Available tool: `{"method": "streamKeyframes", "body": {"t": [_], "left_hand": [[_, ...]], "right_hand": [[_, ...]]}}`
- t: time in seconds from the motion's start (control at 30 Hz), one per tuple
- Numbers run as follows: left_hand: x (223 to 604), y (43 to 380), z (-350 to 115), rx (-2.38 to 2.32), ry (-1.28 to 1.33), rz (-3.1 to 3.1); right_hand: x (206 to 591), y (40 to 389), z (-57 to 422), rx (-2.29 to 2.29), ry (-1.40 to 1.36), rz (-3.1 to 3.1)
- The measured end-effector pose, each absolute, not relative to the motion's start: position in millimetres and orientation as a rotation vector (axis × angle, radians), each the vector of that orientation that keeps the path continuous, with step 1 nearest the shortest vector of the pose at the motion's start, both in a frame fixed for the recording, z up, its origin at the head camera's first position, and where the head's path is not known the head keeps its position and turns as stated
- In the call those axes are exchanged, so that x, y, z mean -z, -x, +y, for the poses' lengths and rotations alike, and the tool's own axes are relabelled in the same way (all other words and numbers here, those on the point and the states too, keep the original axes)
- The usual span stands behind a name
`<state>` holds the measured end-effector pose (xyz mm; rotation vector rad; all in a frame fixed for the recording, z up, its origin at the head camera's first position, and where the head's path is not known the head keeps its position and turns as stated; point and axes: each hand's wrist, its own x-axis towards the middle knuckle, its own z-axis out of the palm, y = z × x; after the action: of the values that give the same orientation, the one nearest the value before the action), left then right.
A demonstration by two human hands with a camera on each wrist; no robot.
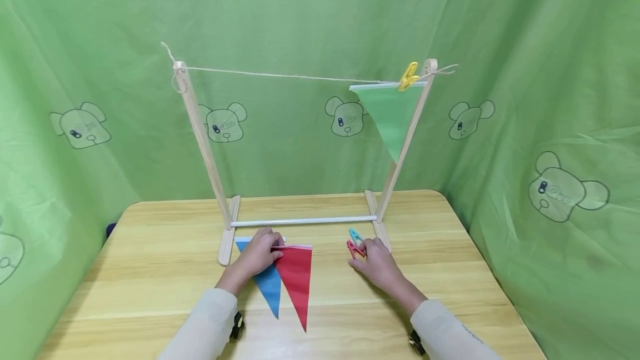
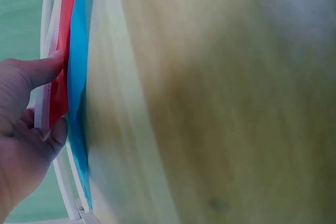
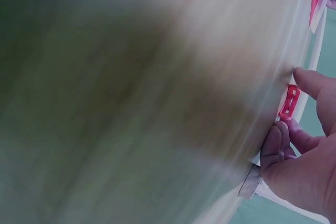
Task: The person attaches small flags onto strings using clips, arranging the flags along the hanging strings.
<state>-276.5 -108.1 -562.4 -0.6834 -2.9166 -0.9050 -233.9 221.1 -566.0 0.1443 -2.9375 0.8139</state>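
Observation:
My left hand (image 1: 260,251) pinches a red pennant (image 1: 296,276) by its white top band, thumb on one side and fingers on the other. Under it and to its left lies a blue pennant (image 1: 268,285) with its own white band. My right hand (image 1: 379,263) is low over the table, thumb and fingers spread on either side of a red clothespin (image 3: 290,102). The thumb appears apart from the clothespin; a fingertip is close against its other side. Just beyond lies a light-blue clothespin (image 1: 355,236).
A wooden stand (image 1: 204,138) with two posts holds a string (image 1: 280,75) across its top. At the string's right end a green pennant (image 1: 392,113) hangs from a yellow clothespin (image 1: 408,76). A white rod (image 1: 305,220) joins the feet above the wooden table (image 1: 150,271). Green curtains surround it.

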Motion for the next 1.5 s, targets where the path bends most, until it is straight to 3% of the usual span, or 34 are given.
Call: {"method": "streamKeyframes", "body": {"t": [1.5], "left_hand": [[551.9,270.4,-116.9,1.674,0.459,-2.745]], "right_hand": [[554.5,230.0,233.3,-0.980,-0.216,-2.893]]}}
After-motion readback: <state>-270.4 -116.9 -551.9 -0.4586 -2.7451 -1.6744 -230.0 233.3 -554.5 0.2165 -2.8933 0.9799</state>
